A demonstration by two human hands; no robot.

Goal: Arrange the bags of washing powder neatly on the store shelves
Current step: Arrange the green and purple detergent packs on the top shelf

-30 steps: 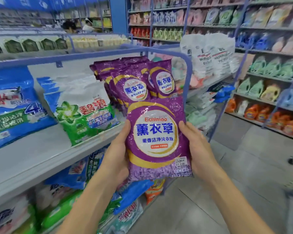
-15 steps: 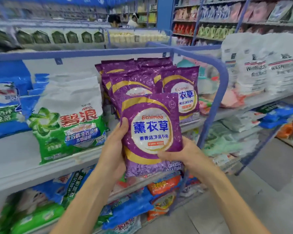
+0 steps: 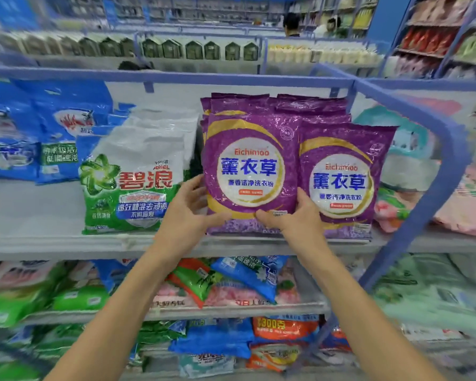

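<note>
A purple bag of washing powder [image 3: 250, 166] stands upright at the front of the top shelf [image 3: 39, 243], its bottom resting on the shelf. My left hand [image 3: 188, 213] grips its lower left edge and my right hand [image 3: 291, 218] grips its lower right corner. Behind it stand more purple bags [image 3: 259, 105] in a row. A second purple bag [image 3: 344, 182] fronts the row just to the right. A green and white bag [image 3: 132, 182] leans on the shelf to the left.
Blue bags [image 3: 39, 133] fill the shelf's far left. A blue metal divider rail [image 3: 434, 188] curves down on the right, with pink and teal bags [image 3: 451, 210] beyond it. Lower shelves hold jumbled blue, green and orange bags [image 3: 231, 281]. People stand far back [image 3: 291, 23].
Both hands carried the purple bag up and forward from the aisle onto the shelf, in front of the purple row. My view swung left to face the shelf.
</note>
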